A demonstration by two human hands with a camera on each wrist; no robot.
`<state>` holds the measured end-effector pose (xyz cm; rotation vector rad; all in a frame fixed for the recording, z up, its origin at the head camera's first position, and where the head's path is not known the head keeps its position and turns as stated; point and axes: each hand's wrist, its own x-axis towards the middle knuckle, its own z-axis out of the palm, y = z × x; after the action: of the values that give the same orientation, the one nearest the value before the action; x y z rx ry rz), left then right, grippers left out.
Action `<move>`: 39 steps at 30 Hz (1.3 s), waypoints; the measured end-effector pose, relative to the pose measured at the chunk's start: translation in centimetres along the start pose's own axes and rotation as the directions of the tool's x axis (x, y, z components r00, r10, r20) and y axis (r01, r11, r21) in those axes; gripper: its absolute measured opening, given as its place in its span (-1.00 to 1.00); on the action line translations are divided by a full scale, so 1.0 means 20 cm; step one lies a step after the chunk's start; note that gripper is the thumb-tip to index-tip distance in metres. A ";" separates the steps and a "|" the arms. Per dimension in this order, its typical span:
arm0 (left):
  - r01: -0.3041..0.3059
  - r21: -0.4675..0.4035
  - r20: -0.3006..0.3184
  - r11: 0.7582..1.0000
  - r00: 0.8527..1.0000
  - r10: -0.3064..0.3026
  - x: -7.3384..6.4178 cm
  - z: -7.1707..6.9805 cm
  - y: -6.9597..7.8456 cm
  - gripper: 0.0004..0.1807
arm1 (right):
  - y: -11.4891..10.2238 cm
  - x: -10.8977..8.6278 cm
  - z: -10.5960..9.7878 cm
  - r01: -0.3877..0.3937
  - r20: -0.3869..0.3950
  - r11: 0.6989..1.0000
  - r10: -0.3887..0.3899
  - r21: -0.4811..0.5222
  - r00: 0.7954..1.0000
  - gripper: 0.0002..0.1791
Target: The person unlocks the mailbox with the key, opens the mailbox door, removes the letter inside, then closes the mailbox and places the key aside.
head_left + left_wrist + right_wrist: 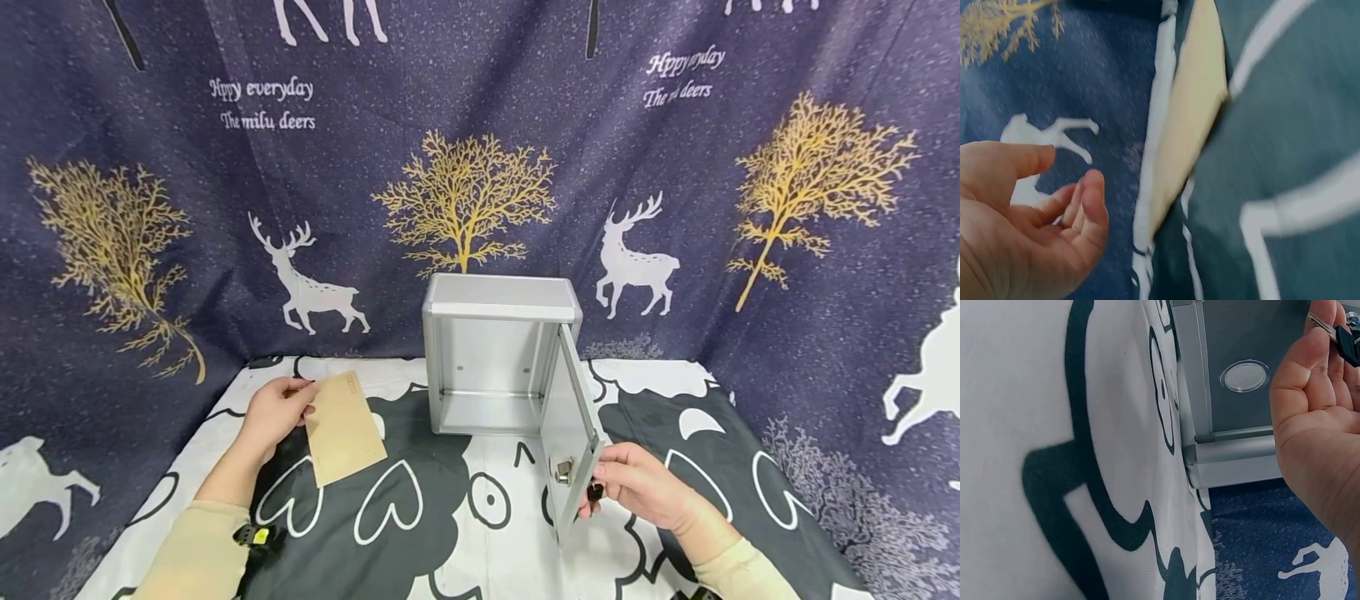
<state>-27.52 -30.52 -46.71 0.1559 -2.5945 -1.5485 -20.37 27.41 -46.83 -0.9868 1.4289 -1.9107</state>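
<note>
A tan paper envelope [347, 433] lies at the left on the patterned cloth. My left hand [279, 410] is at its upper left edge, overlapping it in the head view. In the left wrist view the thumb and loosely bent fingers of this hand stand apart from the envelope [1194, 106]. A silver metal box [501, 292] stands at the back, its door [570, 433] swung wide toward me. My right hand [637, 483] is at the door's free edge, its fingers around a black-headed key [595, 491] by the lock. In the right wrist view, a key [1346, 345] lies against the fingers.
A metal latch [563, 472] projects from the door's inner face. The door's outer face carries a round disc [1245, 376]. Black-and-white cloth [487, 550] covers the table, and a dark blue curtain [480, 100] with deer and trees hangs behind and at the sides.
</note>
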 end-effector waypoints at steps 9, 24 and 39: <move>-0.125 -0.130 0.124 0.984 0.982 0.141 -0.06 0.14 0.21 -0.40 | -0.01 0.00 0.00 0.004 0.003 1.000 -0.004 0.000 1.000 -0.47; -0.224 -0.200 0.187 0.954 0.947 0.261 -0.09 0.33 0.39 -0.42 | -0.01 0.00 0.01 0.014 0.012 1.000 -0.014 0.019 1.000 -0.46; -0.310 -0.108 0.218 0.945 0.920 0.327 -0.10 0.53 0.47 -0.45 | 0.00 0.01 0.01 0.008 0.016 0.999 -0.009 0.048 1.000 -0.46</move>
<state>-27.36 -16.56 -43.42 -0.4615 -2.5568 -1.6147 -20.26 27.20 -46.71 -0.9853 1.3660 -1.9297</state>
